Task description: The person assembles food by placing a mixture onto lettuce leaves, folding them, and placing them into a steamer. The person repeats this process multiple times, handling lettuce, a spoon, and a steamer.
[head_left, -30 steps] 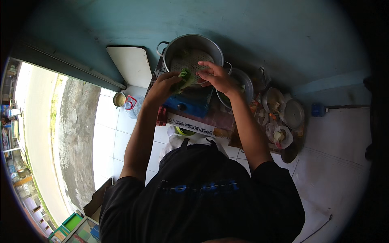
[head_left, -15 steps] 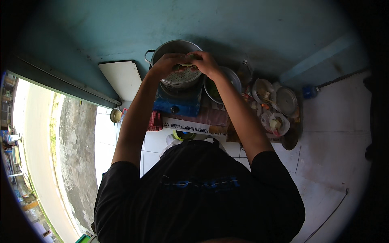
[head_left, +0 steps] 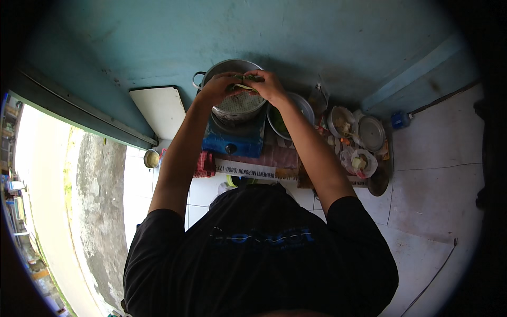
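Teal wall across the top, tiled floor below it, and everything is set out on that floor along the wall's foot. Biggest piece in play is the steel pot, sitting on a blue single-burner stove right against the wall, its looped handle poking out on the left. Just right of it, touching or nearly so, a metal bowl with something green inside. Further right toward the corner, a cluster of small dishes with bits of food, and a flat round lid among them. Left of the stove, a white board leans near the doorway edge.

Both hands are up over the pot's mouth. Left hand and right hand are pinched together on a thin pale green strip, fingers curled tight round its ends, holding it level above the pot. What exactly the strip is, too small to tell.

Judging progress: the pot looks partly filled with something pale and grainy, so some loading seems done. The strip is not yet in, and the green stuff in the bowl and the dishes by the corner look untouched, so plenty appears left.
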A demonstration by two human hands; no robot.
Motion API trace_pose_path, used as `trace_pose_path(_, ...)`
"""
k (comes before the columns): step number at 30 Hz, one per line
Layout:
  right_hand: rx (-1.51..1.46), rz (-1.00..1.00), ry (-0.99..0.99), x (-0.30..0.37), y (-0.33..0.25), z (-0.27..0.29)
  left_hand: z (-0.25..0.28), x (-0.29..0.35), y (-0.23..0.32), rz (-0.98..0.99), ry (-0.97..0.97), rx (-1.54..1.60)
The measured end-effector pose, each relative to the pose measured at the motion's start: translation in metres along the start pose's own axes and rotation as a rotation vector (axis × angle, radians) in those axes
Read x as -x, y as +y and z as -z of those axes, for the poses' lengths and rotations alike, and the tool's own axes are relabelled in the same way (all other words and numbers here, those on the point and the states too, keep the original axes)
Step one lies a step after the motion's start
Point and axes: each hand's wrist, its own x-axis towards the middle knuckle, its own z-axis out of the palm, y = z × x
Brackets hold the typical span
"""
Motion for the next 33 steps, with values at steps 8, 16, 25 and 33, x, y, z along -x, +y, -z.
trace_pose_path(8, -0.136, -0.019, -0.024, -0.002, -0.002, 0.004, -0.001, -0.005, 0.01, 0.283, 0.108, 0.228)
trace_pose_path(16, -0.149, -0.087, 0.055, 0.002, 0.0, 0.004, -0.005, -0.008, -0.003, 0.218, 0.152, 0.021)
trace_pose_path(25, -0.415, -0.059, 0.064, 0.003, 0.011, 0.003, -0.026, -0.005, -0.011, -0.04, 0.314, 0.093)
trace_pose_path(33, -0.583, -0.07, -0.011, 0.012, 0.005, 0.006, -0.013, 0.008, 0.017, -0.21, 0.206, -0.289)
